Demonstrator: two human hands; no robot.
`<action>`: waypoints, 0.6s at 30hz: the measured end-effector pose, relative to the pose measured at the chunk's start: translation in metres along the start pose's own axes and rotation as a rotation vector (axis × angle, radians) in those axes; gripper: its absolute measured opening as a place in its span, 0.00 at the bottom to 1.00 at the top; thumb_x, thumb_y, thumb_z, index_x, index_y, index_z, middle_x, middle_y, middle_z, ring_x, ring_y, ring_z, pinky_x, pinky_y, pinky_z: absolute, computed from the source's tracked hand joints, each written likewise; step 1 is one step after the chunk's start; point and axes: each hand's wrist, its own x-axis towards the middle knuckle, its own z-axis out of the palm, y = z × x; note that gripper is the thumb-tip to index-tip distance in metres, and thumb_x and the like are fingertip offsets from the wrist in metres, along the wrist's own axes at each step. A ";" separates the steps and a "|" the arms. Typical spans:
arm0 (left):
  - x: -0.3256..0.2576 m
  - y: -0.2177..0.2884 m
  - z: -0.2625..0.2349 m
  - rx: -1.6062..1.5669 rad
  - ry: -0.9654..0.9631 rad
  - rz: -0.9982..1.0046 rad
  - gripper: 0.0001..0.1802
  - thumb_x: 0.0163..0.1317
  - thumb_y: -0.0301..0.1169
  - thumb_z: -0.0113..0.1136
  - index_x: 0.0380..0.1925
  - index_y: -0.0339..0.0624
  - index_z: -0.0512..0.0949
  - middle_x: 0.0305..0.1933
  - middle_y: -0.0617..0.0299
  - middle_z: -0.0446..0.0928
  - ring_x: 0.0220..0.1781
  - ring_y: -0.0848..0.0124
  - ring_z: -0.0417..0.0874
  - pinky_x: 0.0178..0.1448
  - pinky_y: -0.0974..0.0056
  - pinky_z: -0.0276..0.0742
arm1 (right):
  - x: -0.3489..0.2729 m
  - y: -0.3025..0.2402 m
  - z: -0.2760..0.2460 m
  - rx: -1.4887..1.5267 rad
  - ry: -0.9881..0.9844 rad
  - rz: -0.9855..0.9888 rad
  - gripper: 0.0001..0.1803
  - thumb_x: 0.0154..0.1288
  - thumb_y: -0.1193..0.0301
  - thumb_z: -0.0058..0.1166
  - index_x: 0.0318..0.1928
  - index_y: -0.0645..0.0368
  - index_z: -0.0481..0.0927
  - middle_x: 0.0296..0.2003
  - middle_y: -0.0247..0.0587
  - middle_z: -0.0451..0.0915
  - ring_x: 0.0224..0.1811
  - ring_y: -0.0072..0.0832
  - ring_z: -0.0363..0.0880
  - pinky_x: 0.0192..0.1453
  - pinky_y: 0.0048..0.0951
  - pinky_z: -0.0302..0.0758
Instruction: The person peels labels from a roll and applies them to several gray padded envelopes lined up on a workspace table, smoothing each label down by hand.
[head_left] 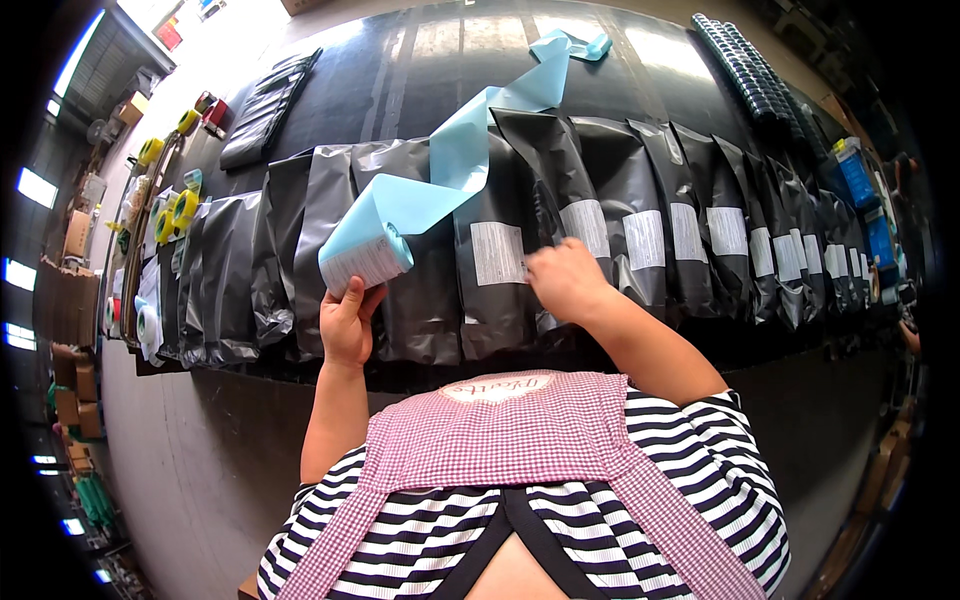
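Label roll (pixel 365 258) before a row of dark grey plastic bags (pixel 425 312)

The left hand (pixel 350 325) is clamped on the roll's lower edge, over the left part of the row. From the roll, a light-blue backing strip (pixel 463 150) goes across the row to the black table (pixel 400 90) behind. The right hand (pixel 568 280), fingers bent together, is at a white label (pixel 497 253) near the row's middle; whether it pinches, I cannot tell.

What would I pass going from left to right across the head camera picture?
Stacked cardboard → yellow tape rolls → label roll in the left hand → right hand → dark patterned bundle → blue item.
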 end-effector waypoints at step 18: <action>-0.041 0.018 0.014 -0.110 -0.031 0.013 0.17 0.70 0.32 0.62 0.54 0.37 0.76 0.52 0.58 0.81 0.55 0.64 0.83 0.59 0.57 0.83 | 0.090 -0.058 0.057 0.003 0.277 0.193 0.35 0.63 0.69 0.49 0.71 0.62 0.65 0.81 0.43 0.33 0.82 0.54 0.24 0.73 0.76 0.45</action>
